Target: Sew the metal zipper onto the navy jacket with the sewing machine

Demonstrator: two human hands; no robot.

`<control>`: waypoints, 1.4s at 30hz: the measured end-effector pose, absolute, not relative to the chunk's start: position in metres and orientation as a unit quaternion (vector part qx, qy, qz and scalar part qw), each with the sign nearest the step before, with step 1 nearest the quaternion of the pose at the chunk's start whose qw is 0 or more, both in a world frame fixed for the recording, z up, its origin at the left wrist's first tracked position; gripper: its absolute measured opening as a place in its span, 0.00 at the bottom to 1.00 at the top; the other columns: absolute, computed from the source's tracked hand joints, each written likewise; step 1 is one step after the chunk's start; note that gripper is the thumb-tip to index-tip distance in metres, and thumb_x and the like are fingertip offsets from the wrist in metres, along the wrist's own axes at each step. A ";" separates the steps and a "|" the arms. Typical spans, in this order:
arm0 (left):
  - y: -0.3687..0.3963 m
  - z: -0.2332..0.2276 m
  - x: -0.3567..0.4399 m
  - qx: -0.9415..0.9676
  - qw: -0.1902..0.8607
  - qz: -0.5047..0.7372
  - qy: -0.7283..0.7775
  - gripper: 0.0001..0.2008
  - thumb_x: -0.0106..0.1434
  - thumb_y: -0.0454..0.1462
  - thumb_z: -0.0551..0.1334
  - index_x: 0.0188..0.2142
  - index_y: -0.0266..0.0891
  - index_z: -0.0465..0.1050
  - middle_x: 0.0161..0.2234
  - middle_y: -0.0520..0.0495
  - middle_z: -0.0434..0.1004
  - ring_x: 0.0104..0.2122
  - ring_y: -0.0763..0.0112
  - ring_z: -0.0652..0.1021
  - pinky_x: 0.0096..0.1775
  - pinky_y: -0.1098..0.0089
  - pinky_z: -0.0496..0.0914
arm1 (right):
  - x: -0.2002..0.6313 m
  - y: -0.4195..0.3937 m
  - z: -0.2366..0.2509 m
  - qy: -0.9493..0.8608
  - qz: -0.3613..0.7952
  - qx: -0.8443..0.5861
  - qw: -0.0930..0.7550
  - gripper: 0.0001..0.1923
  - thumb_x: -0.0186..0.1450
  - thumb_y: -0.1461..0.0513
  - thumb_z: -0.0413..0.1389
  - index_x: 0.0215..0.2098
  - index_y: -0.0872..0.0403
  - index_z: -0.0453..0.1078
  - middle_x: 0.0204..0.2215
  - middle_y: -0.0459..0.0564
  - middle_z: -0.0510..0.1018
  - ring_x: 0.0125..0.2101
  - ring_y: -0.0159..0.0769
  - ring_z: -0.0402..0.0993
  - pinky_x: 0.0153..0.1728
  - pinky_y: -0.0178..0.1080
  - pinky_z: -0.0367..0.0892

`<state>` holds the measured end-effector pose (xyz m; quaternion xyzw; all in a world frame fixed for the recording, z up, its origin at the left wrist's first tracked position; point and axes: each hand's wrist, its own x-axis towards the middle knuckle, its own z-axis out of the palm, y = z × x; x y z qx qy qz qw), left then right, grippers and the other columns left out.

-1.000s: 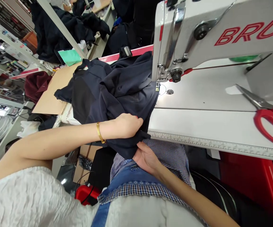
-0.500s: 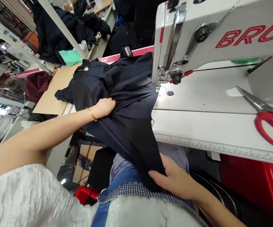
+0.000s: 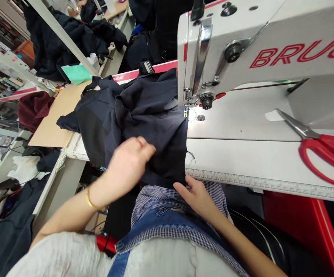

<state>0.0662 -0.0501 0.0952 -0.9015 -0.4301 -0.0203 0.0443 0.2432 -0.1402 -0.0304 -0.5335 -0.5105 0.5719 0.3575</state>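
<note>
A dark navy garment [image 3: 155, 123] with black panels lies bunched on the sewing table, its right edge beneath the presser foot [image 3: 185, 112] of a white sewing machine [image 3: 213, 50]. My left hand [image 3: 129, 161], with a gold bracelet at the wrist, is over the garment's near part. Motion blurs its curled fingers, so I cannot tell whether they grip cloth. At the garment's near right corner, by the table edge, my right hand [image 3: 197, 196] pinches the cloth, thumb on top.
Red-handled scissors [image 3: 323, 150] lie on the machine bed at right. Loose thread [image 3: 191, 156] sits beside the garment. A ruler tape [image 3: 242, 180] runs along the front edge. Brown board [image 3: 54, 123] and maroon cloth [image 3: 35, 109] are at left; dark clothes pile up behind.
My left hand has come off the bunched folds and moved nearer my body. My right hand has risen to the table edge. The hanging cloth is drawn up and lies flatter.
</note>
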 end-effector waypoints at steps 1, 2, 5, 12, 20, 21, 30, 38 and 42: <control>-0.066 0.085 0.071 -0.915 -0.001 -0.025 -0.403 0.16 0.59 0.26 0.47 0.39 0.38 0.70 0.32 0.46 0.70 0.33 0.69 0.70 0.35 0.71 0.66 | 0.241 -0.140 -0.029 -0.463 0.596 -0.521 0.400 0.15 0.61 0.53 0.50 0.41 0.54 0.67 0.31 0.47 0.73 0.33 0.37 0.68 0.35 0.37 0.63; -0.079 0.073 0.075 -0.918 -0.044 -0.033 -0.393 0.16 0.59 0.26 0.47 0.40 0.38 0.69 0.32 0.46 0.69 0.33 0.70 0.70 0.35 0.71 0.67 | 0.239 -0.140 -0.029 -0.416 0.616 -0.506 0.438 0.16 0.62 0.54 0.50 0.44 0.54 0.65 0.33 0.47 0.73 0.35 0.36 0.68 0.37 0.37 0.63; -0.096 0.037 0.082 -0.871 -0.162 -0.118 -0.450 0.17 0.59 0.24 0.46 0.40 0.37 0.68 0.32 0.48 0.69 0.34 0.72 0.70 0.38 0.72 0.67 | 0.232 -0.137 -0.030 -0.336 0.658 -0.473 0.481 0.16 0.62 0.54 0.51 0.44 0.53 0.65 0.34 0.47 0.73 0.36 0.35 0.69 0.40 0.37 0.64; -0.089 0.020 0.087 -0.742 -0.247 -0.254 -0.569 0.08 0.60 0.33 0.52 0.39 0.38 0.66 0.31 0.49 0.70 0.31 0.73 0.70 0.36 0.70 0.67 | 0.224 -0.133 -0.021 -0.282 0.704 -0.446 0.475 0.13 0.58 0.55 0.55 0.39 0.53 0.68 0.28 0.44 0.74 0.33 0.35 0.69 0.37 0.36 0.64; -0.089 0.032 0.089 -0.708 -0.356 -0.283 -0.540 0.10 0.62 0.38 0.55 0.38 0.40 0.72 0.33 0.48 0.71 0.35 0.72 0.71 0.40 0.69 0.66 | 0.222 -0.137 -0.012 -0.232 0.731 -0.436 0.471 0.13 0.56 0.53 0.56 0.27 0.55 0.67 0.21 0.43 0.68 0.24 0.30 0.62 0.28 0.33 0.60; -0.089 0.032 0.086 -0.689 -0.396 -0.278 -0.540 0.10 0.62 0.38 0.55 0.39 0.40 0.73 0.34 0.48 0.72 0.36 0.72 0.71 0.42 0.69 0.66 | 0.224 -0.138 -0.010 -0.286 0.692 -0.470 0.467 0.13 0.57 0.53 0.55 0.24 0.55 0.65 0.19 0.41 0.65 0.22 0.28 0.59 0.26 0.32 0.57; -0.095 0.033 0.081 -0.510 -0.574 -0.289 -0.571 0.10 0.56 0.41 0.61 0.35 0.39 0.75 0.34 0.50 0.72 0.34 0.73 0.71 0.37 0.72 0.65 | 0.228 -0.136 0.002 -0.503 0.524 -0.559 0.400 0.19 0.63 0.53 0.45 0.19 0.53 0.49 0.16 0.39 0.51 0.19 0.26 0.49 0.20 0.31 0.48; -0.099 0.037 0.079 -0.496 -0.579 -0.293 -0.578 0.10 0.55 0.42 0.61 0.32 0.37 0.74 0.30 0.50 0.70 0.29 0.75 0.68 0.32 0.73 0.65 | 0.230 -0.135 0.002 -0.521 0.514 -0.551 0.400 0.18 0.63 0.54 0.44 0.19 0.53 0.49 0.15 0.39 0.52 0.18 0.26 0.50 0.20 0.31 0.49; -0.104 0.036 0.078 -0.631 -0.458 -0.293 -0.554 0.06 0.58 0.36 0.59 0.32 0.39 0.74 0.30 0.51 0.71 0.31 0.74 0.70 0.38 0.71 0.66 | 0.229 -0.134 0.003 -0.526 0.508 -0.554 0.398 0.18 0.63 0.54 0.44 0.18 0.53 0.49 0.15 0.39 0.51 0.18 0.25 0.50 0.19 0.31 0.48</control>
